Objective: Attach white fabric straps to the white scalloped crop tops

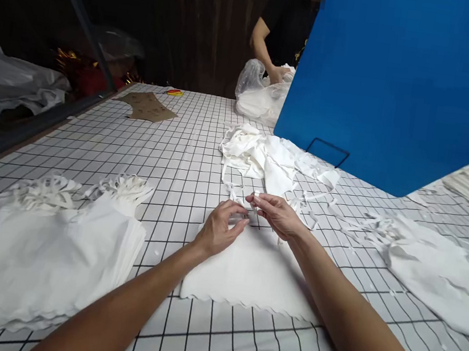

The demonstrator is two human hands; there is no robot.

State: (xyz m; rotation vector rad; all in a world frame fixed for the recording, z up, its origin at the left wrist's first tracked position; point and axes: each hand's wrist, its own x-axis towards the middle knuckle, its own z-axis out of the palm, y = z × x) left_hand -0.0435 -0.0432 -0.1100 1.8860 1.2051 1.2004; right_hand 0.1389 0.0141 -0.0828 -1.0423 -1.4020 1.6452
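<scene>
A white garment with thin straps and a wavy hem [247, 275] lies flat on the table in front of me. Over its upper edge, my right hand [277, 213] is closed, thumb and forefinger pinching a thin white strap. A small white bit shows at those fingertips. Close beside it, my left hand [221, 228] is loosely curved, its thumb and forefinger apart, the fingertips near the strap. Whether the left fingers touch the strap is hard to see. Just beyond my hands lies a loose heap of white strapped garments [271, 157].
A stack of white garments [52, 249] lies at left, more white garments [433, 271] at right. A large blue panel [401, 88] leans across the back right. Farther off are a brown template [151, 107], scissors [174, 92] and a person's hand [277, 74] at a plastic bag [256, 95].
</scene>
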